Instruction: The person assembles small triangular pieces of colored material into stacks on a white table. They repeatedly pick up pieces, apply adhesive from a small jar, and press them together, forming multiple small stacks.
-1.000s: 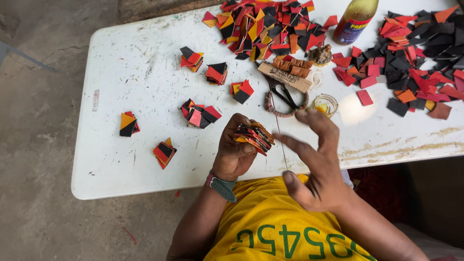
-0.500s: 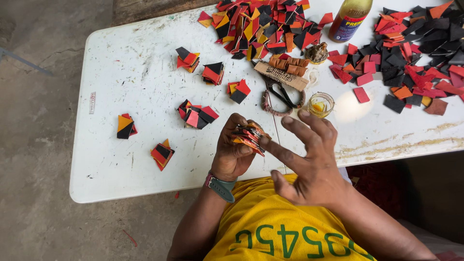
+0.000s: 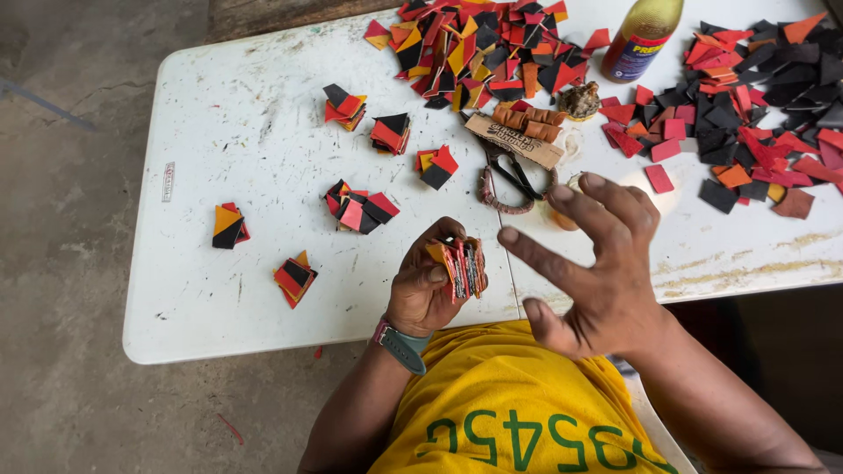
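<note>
Desk layout, seen from above

On the desk (image 3: 219, 132), small stacks (image 3: 362, 209) lie left, two big heaps (image 3: 479, 44) along the far edge with a bottle (image 3: 641, 35) between; scissors (image 3: 514, 175) lie mid-desk, behind the hands at the near edge.

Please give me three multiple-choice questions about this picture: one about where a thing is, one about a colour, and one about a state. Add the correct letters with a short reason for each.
1. Where do the scissors lie?
A. on the floor
B. on the white table, below the small card with brown rolls
C. in the right hand

2. What colour is the strap of the wristwatch?
A. grey-green
B. white
C. bright blue

3. How is the right hand?
A. closed in a fist
B. open, fingers spread, holding nothing
C. gripping the bottle

Answers:
1 B, they rest on the tabletop just below the card.
2 A, the band on the left wrist looks grey-green.
3 B, only the left hand grips the stack of leather pieces.
</note>
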